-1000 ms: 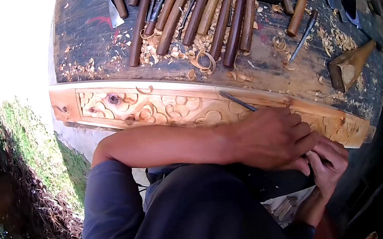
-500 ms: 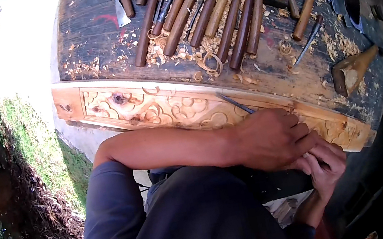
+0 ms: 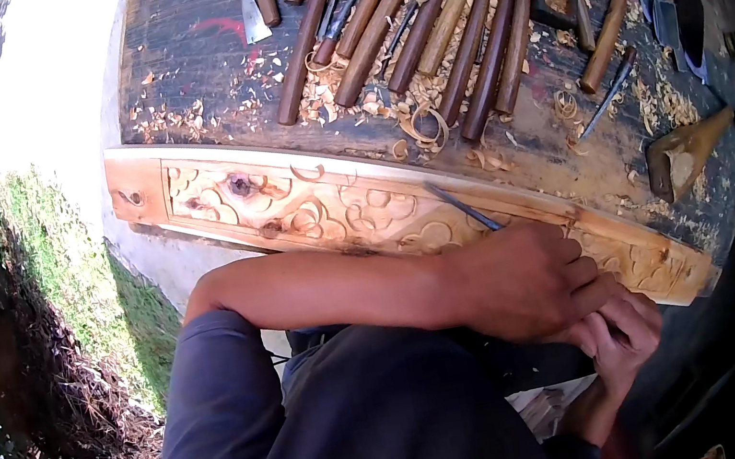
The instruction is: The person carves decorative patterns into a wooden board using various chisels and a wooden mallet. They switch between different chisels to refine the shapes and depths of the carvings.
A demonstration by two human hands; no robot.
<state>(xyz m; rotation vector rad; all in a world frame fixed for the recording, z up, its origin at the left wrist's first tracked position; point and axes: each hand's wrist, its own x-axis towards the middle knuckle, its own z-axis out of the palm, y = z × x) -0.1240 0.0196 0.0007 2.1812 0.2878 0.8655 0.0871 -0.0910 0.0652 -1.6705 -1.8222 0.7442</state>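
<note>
A long pale carved board [image 3: 139, 187] lies along the near edge of the bench, with flower and leaf shapes cut into its face. Across its middle right reaches my left hand [image 3: 532, 280], closed around a chisel [image 3: 461, 206]. The dark metal blade sticks out past the back of this hand, its tip over the carved face toward the upper left. My right hand [image 3: 629, 336] is closed just beyond the left fingers, at the board's near edge, in line with the blade. Both hands hide the chisel's handle.
Wooden-handled carving tools [image 3: 406, 24] lie in a row on the dark bench [image 3: 196, 73], among curled shavings [image 3: 423, 128]. Farther right are a loose tool handle [image 3: 605, 39], a thin blade [image 3: 608, 97], a black square ring [image 3: 554, 1] and a wooden mallet-like block [image 3: 682, 162]. Grass [image 3: 51, 253] borders the left.
The view has shifted slightly, so the bench and its tools appear farther right. Both hands keep their closed grip, and the chisel stays at nearly the same spot on the board.
</note>
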